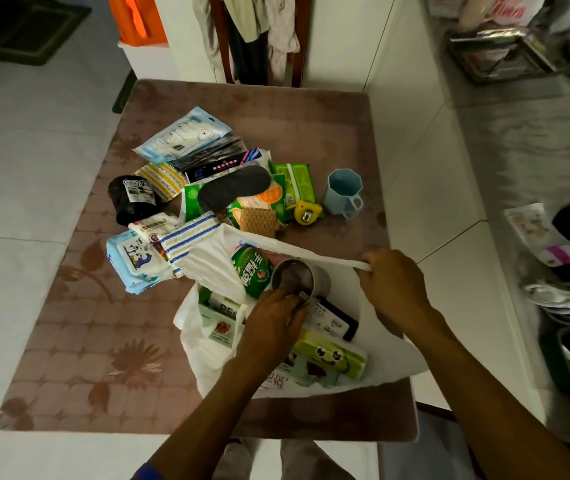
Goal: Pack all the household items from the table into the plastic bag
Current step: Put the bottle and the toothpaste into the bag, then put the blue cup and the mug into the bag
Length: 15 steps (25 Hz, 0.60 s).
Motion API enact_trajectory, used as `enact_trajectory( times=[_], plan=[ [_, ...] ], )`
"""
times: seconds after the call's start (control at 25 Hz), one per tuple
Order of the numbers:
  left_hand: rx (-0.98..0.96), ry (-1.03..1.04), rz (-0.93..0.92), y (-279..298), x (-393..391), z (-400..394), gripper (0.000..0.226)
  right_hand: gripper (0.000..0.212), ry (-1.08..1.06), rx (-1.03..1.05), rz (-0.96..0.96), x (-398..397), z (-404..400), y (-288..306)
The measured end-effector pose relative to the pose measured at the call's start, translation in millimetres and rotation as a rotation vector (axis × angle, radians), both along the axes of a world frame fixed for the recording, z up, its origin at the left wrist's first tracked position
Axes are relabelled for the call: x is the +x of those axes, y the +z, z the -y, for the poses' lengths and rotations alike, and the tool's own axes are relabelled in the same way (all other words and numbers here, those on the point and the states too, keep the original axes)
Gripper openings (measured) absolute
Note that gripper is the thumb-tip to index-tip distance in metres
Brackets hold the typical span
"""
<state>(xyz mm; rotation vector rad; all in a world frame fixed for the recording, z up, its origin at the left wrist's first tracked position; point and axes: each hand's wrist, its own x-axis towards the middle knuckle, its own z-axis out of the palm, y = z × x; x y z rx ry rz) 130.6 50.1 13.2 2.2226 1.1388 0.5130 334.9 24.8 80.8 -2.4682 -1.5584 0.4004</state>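
While the left hand (273,320) reaches down into the mouth of the plastic bag (390,355), its fingers curl round the rim and near wall of a steel cup (302,280), which lies tipped so that its open end faces up and toward the camera, its long axis slanting away to the right. The cup sits inside the bag, just beside a green pouch (251,271) on its left and over a dark flat packet (337,318) on its right; nearer still, a green box with a cartoon face (328,356) and a pale carton (219,322) already lie in the bag. The right hand (392,282) is just right of the cup, its thumb and fingers pinching the bag's handle (311,256) and drawing it up and rightward, so the mouth stays wide on that side. That is the relation I judge the coming move to turn on: the opening gapes toward the pile, and the left hand, once it lets go of the cup, is the nearer one to what remains. Just beyond the bag's far rim lie a blue-striped cloth (186,237), a pack of wipes (134,263) and a woven scouring pad (259,221); further off, a black roll (131,199), a dark insole (233,190) across green packets (294,183), a yellow tape measure (306,213) and a blue plastic mug (342,192) standing upright to the right. Farthest is a pale blue sachet (183,135). Much of the task looks to be still ahead on the table (69,341).
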Motion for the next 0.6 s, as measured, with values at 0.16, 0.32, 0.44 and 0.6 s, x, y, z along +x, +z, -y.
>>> enact_trajectory(
  times=[0.16, 0.32, 0.44, 0.6],
  plan=[
    [-0.078, 0.055, 0.003, -7, 27, -2, 0.028, 0.028, 0.024, -0.002, -0.024, 0, -1, 3],
    [-0.151, 0.159, -0.057, 11, 58, -16, 0.027, 0.034, 0.069, 0.011, -0.077, 3, -3, 3],
    [-0.419, 0.252, -0.096, 16, 59, -52, 0.033, 0.032, 0.092, 0.015, -0.119, -1, -7, 4],
    [-1.06, 0.417, 0.241, 27, 50, -74, 0.02, 0.029, 0.078, -0.034, -0.144, 7, -14, 8]
  ],
)
